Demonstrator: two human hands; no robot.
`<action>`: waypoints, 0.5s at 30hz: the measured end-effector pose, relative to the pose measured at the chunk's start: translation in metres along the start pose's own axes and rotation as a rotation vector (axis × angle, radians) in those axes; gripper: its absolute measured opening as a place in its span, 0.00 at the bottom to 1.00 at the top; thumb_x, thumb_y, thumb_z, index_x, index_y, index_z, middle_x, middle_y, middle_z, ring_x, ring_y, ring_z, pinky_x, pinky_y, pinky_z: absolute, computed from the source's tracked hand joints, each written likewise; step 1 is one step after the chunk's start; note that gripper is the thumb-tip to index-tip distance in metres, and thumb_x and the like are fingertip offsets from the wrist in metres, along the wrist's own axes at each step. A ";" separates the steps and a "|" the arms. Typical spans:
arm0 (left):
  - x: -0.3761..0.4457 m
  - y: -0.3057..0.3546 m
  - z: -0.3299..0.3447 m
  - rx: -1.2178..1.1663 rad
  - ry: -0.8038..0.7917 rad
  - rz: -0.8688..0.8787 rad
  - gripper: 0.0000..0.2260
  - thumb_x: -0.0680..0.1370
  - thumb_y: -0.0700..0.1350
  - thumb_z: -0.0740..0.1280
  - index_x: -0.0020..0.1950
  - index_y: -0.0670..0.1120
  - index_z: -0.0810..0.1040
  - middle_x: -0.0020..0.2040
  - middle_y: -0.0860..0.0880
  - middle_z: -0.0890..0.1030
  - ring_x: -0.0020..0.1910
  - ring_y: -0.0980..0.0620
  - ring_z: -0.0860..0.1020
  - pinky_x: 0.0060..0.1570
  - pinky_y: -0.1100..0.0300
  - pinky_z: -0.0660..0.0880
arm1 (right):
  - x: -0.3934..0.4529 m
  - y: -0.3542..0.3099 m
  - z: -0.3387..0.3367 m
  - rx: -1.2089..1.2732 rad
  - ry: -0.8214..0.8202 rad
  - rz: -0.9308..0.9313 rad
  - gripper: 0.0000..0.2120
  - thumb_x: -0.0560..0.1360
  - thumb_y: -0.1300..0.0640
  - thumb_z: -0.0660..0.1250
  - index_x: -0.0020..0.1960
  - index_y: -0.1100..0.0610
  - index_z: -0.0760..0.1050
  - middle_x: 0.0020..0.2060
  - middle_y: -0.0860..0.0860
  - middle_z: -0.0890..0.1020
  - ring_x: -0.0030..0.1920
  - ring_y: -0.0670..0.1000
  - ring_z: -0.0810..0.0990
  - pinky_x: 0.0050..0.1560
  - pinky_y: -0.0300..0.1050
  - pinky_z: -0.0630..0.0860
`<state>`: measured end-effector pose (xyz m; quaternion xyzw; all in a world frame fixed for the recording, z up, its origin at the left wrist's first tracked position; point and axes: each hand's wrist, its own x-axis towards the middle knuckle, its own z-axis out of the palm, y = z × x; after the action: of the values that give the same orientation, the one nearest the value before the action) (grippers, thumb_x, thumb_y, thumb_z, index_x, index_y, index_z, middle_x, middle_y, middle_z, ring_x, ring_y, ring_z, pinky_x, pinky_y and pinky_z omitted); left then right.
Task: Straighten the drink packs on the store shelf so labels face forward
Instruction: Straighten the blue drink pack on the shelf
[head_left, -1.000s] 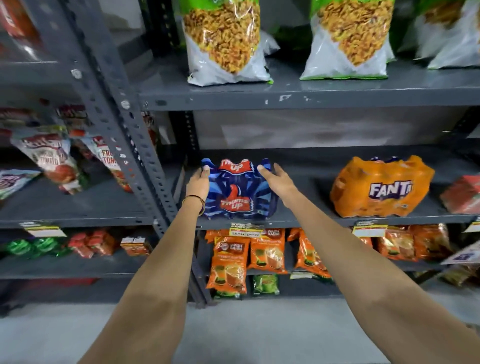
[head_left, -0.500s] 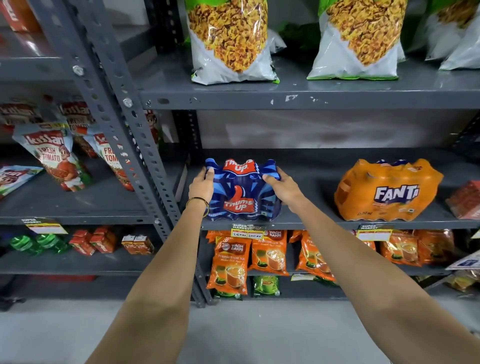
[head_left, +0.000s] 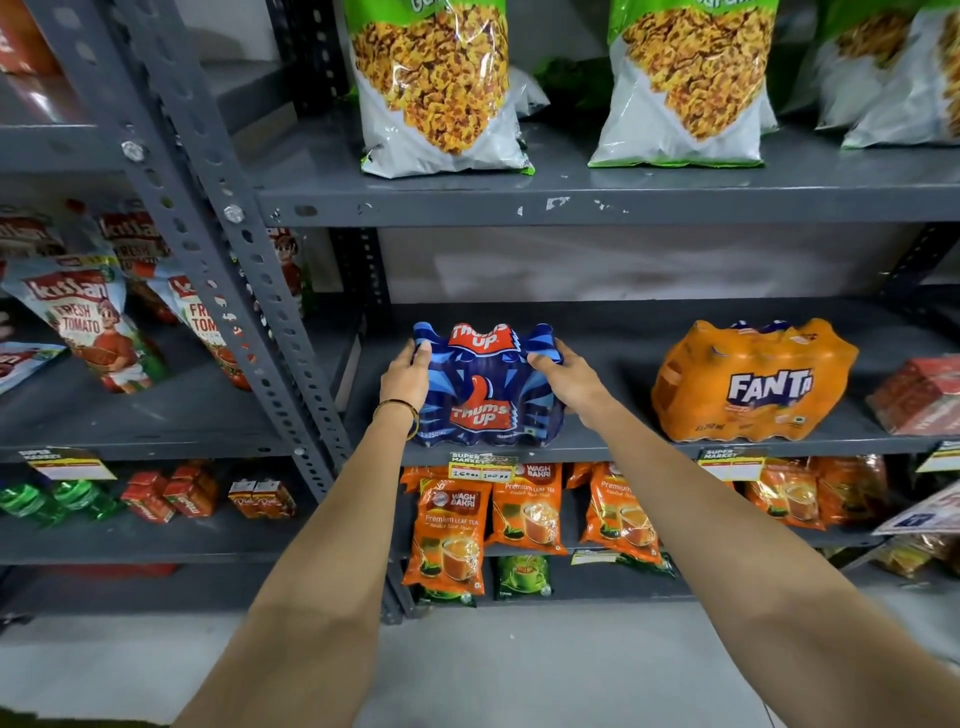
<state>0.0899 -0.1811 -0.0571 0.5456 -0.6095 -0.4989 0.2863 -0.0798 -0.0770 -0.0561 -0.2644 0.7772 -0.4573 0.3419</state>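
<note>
Now we grip Thums Up pack (head_left: 485, 395) mid-frame: left hand (head_left: 404, 375), right hand (head_left: 569, 379) clasp its sides; Fanta pack (head_left: 753, 382) sits right.

Snacks, ketchup and tea around the rack

I see two big snack bags (head_left: 441, 88) standing on the top shelf, tomato ketchup pouches (head_left: 83, 327) leaning on the left rack, orange tea packets (head_left: 449, 525) hanging on the bottom level, and a handwritten price tag (head_left: 482, 467) clipped just above them.

Left hand (head_left: 404, 375) and right hand (head_left: 566, 378) grip the blue shrink-wrapped Thums Up pack (head_left: 485, 387) on the grey metal shelf (head_left: 623, 447), label forward.
</note>
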 end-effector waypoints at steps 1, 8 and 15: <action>-0.001 0.000 0.000 0.001 0.001 0.001 0.24 0.80 0.57 0.54 0.74 0.51 0.64 0.70 0.42 0.72 0.65 0.41 0.74 0.65 0.44 0.72 | -0.001 0.000 0.000 0.001 -0.006 0.001 0.24 0.78 0.46 0.61 0.72 0.48 0.64 0.63 0.57 0.79 0.59 0.57 0.79 0.52 0.49 0.74; -0.004 -0.003 0.000 -0.011 0.023 0.019 0.23 0.80 0.56 0.55 0.74 0.50 0.64 0.71 0.42 0.71 0.66 0.41 0.73 0.66 0.45 0.70 | -0.001 0.002 0.000 -0.009 -0.017 -0.010 0.24 0.78 0.46 0.61 0.73 0.49 0.63 0.63 0.56 0.78 0.60 0.57 0.79 0.59 0.54 0.75; -0.008 -0.003 0.000 0.024 0.032 0.017 0.23 0.81 0.55 0.54 0.75 0.50 0.63 0.70 0.42 0.71 0.66 0.41 0.73 0.63 0.48 0.71 | -0.002 0.003 -0.001 -0.012 -0.035 -0.012 0.23 0.78 0.46 0.61 0.72 0.48 0.64 0.63 0.57 0.78 0.60 0.58 0.79 0.59 0.53 0.75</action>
<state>0.0931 -0.1733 -0.0587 0.5518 -0.6153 -0.4802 0.2937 -0.0795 -0.0738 -0.0579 -0.2792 0.7724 -0.4499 0.3508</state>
